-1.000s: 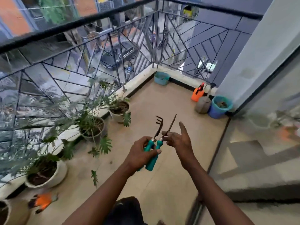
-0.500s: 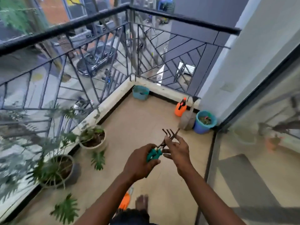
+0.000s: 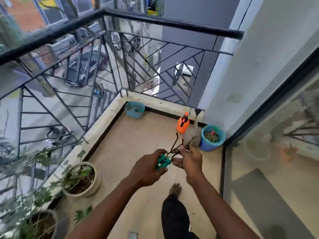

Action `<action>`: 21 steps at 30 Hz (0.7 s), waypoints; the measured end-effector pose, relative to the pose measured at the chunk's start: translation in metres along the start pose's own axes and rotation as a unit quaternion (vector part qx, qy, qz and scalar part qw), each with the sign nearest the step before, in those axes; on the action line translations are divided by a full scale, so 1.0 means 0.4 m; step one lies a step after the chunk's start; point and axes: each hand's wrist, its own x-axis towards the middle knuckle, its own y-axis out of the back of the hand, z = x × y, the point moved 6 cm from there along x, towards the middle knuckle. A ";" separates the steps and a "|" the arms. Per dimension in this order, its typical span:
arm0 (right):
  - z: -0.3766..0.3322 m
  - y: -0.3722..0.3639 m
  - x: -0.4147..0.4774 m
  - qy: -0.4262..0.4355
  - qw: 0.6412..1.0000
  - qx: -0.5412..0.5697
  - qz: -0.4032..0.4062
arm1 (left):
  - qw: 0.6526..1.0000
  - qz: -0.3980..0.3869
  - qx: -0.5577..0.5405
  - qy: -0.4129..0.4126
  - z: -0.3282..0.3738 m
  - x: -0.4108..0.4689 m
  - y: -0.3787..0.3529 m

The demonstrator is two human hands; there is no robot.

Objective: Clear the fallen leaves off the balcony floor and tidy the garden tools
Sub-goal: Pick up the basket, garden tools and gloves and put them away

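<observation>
Left hand [image 3: 148, 167] clamped round both teal handles of the garden tools [image 3: 163, 161], which I hold above the balcony floor [image 3: 138, 135]. Right hand [image 3: 189, 161] pinches their metal shanks. Blue bucket [image 3: 213, 138] and orange sprayer [image 3: 183, 124] stand in the far corner.

Soft, even daylight lit the balcony; shadows were faint, edges bowed by wide-angle distortion, and foliage was motion-blurred.

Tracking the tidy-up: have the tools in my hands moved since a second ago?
Yes. The tools, gripped by the left hand, have come forward, closer to the blue bucket in the far corner.
</observation>
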 end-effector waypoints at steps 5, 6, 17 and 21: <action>-0.110 -0.071 0.225 0.011 1.000 0.016 -0.008 | 1.000 -0.003 0.017 0.013 0.004 0.240 0.082; -0.132 -0.084 0.266 0.009 1.000 0.019 -0.008 | 0.999 -0.001 0.027 0.018 0.005 0.284 0.100; -0.346 -0.209 0.648 -0.047 0.996 0.072 -0.029 | 0.988 0.023 0.126 0.087 -0.028 0.670 0.236; -0.387 -0.279 0.741 -0.052 0.994 0.052 -0.082 | 0.982 0.043 0.132 0.125 -0.077 0.767 0.271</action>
